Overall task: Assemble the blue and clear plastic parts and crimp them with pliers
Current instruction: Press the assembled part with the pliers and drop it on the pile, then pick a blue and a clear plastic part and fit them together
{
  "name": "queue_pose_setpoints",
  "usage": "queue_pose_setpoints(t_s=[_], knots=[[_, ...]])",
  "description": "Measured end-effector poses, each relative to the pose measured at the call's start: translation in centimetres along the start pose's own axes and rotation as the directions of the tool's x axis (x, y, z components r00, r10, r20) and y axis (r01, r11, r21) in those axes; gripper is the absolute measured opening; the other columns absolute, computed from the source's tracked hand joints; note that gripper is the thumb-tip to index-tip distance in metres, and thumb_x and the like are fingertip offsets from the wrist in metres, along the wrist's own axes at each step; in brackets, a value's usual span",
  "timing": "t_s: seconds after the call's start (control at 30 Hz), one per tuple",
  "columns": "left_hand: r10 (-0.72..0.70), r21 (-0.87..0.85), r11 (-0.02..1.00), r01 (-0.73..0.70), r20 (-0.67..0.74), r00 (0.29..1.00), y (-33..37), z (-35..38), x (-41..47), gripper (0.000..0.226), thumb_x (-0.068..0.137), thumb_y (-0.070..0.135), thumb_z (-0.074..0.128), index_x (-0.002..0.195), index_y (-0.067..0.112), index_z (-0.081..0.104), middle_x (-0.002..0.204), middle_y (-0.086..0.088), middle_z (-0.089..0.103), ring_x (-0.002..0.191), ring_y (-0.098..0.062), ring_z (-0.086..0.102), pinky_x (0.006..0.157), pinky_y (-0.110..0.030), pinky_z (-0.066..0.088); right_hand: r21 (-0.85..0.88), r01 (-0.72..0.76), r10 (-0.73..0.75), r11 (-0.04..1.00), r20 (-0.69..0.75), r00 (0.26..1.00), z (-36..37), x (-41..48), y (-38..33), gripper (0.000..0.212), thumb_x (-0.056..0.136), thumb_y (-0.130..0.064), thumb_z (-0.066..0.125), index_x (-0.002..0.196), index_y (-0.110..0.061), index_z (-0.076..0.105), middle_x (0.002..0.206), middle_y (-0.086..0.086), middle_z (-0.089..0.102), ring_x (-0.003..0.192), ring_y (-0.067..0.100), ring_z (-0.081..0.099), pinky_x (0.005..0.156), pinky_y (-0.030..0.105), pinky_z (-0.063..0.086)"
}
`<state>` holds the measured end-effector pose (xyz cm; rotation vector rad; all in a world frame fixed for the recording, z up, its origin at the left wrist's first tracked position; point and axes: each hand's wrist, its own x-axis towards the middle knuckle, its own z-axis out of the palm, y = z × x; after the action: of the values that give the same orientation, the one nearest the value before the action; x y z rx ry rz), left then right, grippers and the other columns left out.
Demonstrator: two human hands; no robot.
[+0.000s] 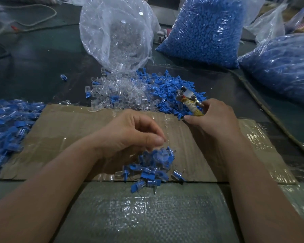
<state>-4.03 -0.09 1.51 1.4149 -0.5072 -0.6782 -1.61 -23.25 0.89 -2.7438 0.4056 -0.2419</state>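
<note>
My right hand point(211, 118) grips the pliers point(189, 100) by their tape-wrapped handles, the metal jaws pointing away over the loose blue parts point(172, 86). My left hand point(137, 130) hovers with curled fingers just above a small heap of joined blue-and-clear pieces point(153, 165) on the cardboard sheet point(68, 130). Whether its fingertips pinch a piece is hidden. Loose clear parts point(116, 95) lie spilled beyond the cardboard, left of the blue ones.
An open clear bag point(116, 32) of clear parts stands behind the spill. Two full bags of blue parts point(205, 30) point(281, 64) stand at the back right. More joined pieces in plastic point(9, 123) lie at the left. A cord point(263, 106) runs along the right.
</note>
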Motion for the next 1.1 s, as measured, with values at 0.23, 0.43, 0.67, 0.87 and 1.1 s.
queue_pose_setpoints(t_s=[0.23, 0.43, 0.67, 0.87, 1.1], knots=[[0.416, 0.627, 0.759, 0.174, -0.673, 0.611, -0.8, -1.4, 1.3, 0.016, 0.084, 0.012, 0.064, 0.092, 0.025, 0.067, 0.088, 0.006, 0.065, 0.077, -0.002, 0.057, 0.073, -0.013, 0.044, -0.028, -0.043, 0.045, 0.999, 0.064, 0.997, 0.2, 0.2, 0.1, 0.070, 0.064, -0.058, 0.072, 0.116, -0.016, 0.052, 0.113, 0.005, 0.057, 0.101, 0.024, 0.052, 0.076, 0.035, 0.040], [0.413, 0.787, 0.425, 0.448, -0.608, 0.678, -1.8, -3.2, 1.8, 0.038, 0.089, 0.015, 0.055, 0.127, 0.021, 0.055, 0.135, -0.006, 0.047, 0.127, -0.022, 0.034, 0.106, -0.034, 0.023, -0.075, -0.027, 0.035, 0.997, 0.105, 0.994, 0.1, 0.1, 0.1, 0.074, 0.064, -0.063, 0.068, 0.117, -0.014, 0.051, 0.116, 0.008, 0.055, 0.105, 0.027, 0.050, 0.084, 0.038, 0.042], [0.409, 0.819, 0.314, 0.479, -0.572, 0.711, -2.4, -3.6, 2.2, 0.037, 0.094, 0.016, 0.047, 0.130, 0.023, 0.053, 0.128, -0.003, 0.053, 0.121, -0.022, 0.040, 0.098, -0.035, 0.028, -0.100, -0.005, 0.018, 0.995, 0.127, 0.992, 0.1, 0.0, 0.1, 0.075, 0.063, -0.068, 0.065, 0.114, -0.015, 0.051, 0.115, 0.008, 0.054, 0.105, 0.027, 0.049, 0.082, 0.037, 0.040], [0.408, 0.808, 0.374, 0.455, -0.584, 0.702, -2.2, -3.3, 2.1, 0.024, 0.092, 0.019, 0.053, 0.115, 0.021, 0.061, 0.115, -0.004, 0.054, 0.113, -0.023, 0.045, 0.098, -0.037, 0.028, -0.140, 0.005, 0.014, 0.990, 0.136, 0.991, 0.0, -0.2, -0.2, 0.074, 0.062, -0.072, 0.062, 0.110, -0.017, 0.052, 0.112, 0.007, 0.056, 0.103, 0.027, 0.051, 0.089, 0.042, 0.043], [0.425, 0.813, 0.392, 0.430, -0.575, 0.699, -2.1, -3.3, 2.0, 0.014, 0.090, 0.016, 0.056, 0.100, 0.021, 0.064, 0.107, -0.001, 0.058, 0.107, -0.020, 0.048, 0.095, -0.034, 0.027, -0.018, 0.070, -0.067, 0.997, 0.161, 0.985, 0.2, -0.2, -0.7, 0.082, 0.067, -0.059, 0.068, 0.130, -0.015, 0.042, 0.128, 0.005, 0.050, 0.113, 0.024, 0.047, 0.096, 0.040, 0.039]])
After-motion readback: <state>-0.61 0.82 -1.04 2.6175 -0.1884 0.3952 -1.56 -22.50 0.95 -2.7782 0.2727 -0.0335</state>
